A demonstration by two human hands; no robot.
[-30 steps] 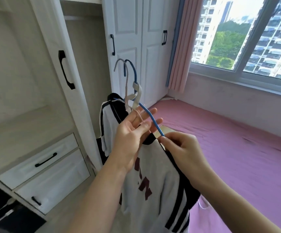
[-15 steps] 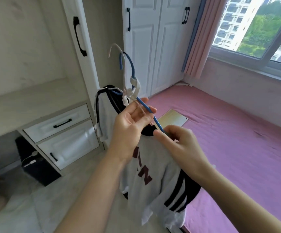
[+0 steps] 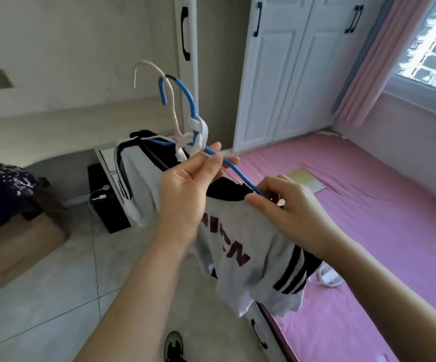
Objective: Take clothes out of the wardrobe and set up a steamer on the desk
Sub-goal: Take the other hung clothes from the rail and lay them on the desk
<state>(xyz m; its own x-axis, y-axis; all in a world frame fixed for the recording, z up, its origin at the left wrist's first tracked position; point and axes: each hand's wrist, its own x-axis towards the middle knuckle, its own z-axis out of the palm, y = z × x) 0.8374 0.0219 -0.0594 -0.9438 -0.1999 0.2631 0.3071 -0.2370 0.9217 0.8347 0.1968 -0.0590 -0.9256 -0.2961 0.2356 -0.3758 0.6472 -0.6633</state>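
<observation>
Two hangers, the blue hanger and the white hanger, are tangled at their necks with the grey shirt hanging off them in mid-air, out of the wardrobe. My left hand pinches the blue arm near the hooks; my right hand pinches its lower end. If I tug, the knot could tighten or the shirt slide onto the floor. Only dark red letters ending "N" are readable

pale tiled floor, black box standing on it, pink bed bearing a tan board
</observation>
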